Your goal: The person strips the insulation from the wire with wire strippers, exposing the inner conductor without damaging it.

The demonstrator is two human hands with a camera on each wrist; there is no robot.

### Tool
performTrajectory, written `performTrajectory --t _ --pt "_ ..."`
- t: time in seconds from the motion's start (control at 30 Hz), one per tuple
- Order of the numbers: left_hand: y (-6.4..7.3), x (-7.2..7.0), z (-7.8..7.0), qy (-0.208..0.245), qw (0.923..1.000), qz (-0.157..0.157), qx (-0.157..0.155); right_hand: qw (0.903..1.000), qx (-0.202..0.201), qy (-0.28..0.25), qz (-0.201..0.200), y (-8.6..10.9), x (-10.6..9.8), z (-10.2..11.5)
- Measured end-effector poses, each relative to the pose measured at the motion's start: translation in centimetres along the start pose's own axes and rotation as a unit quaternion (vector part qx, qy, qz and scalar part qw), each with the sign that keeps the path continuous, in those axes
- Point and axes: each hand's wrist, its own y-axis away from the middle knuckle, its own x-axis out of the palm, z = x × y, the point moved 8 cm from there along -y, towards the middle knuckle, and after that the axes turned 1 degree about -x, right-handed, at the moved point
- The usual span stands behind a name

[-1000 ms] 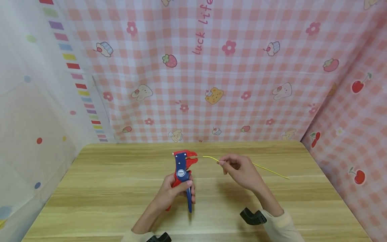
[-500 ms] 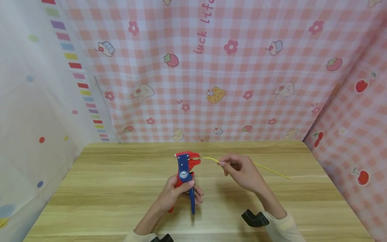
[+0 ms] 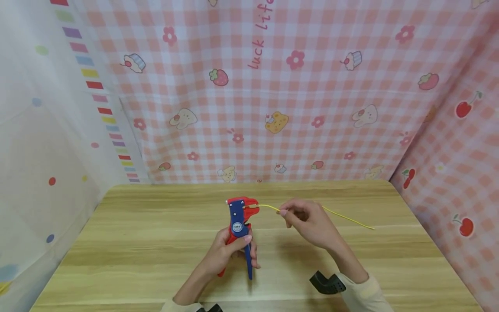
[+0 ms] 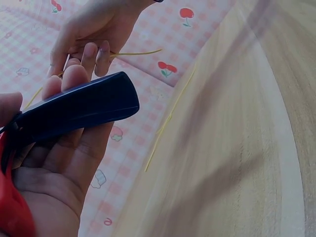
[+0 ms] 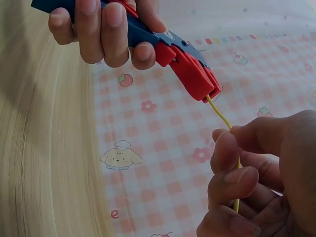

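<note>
My left hand (image 3: 222,251) grips a red and blue wire stripper (image 3: 236,214) by its handles, its head upright with the red jaws facing right. In the left wrist view the dark blue handle (image 4: 84,106) lies across my fingers. My right hand (image 3: 312,223) pinches a thin yellow wire (image 3: 270,206) between thumb and forefinger. The wire's short front end sits at the mouth of the red jaws; how deep it goes is hidden. In the right wrist view, the wire (image 5: 220,112) runs from the jaws back under my curled fingers.
A wooden table (image 3: 156,242) lies under both hands. Another thin yellow strand (image 4: 169,118) rests on it in the left wrist view. Behind stands a pink checked cloth (image 3: 218,108), with more cloth at both sides.
My right hand has shifted slightly left, bringing the wire's front end from short of the jaws to their mouth. The left fingers loosened on the handle, then curled in again somewhat.
</note>
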Motion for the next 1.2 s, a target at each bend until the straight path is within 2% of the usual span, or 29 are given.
performTrajectory --t 0.63,1.2 --pt "0.08 0.77 -0.03 0.012 0.9999 0.009 0.0 0.9997 -0.012 -0.013 0.017 0.08 0.63 0.37" --pt "0.36 0.7 0.09 -0.005 0.9998 -0.014 -0.009 0.9992 -0.037 -0.007 0.015 0.11 0.8 0.41"
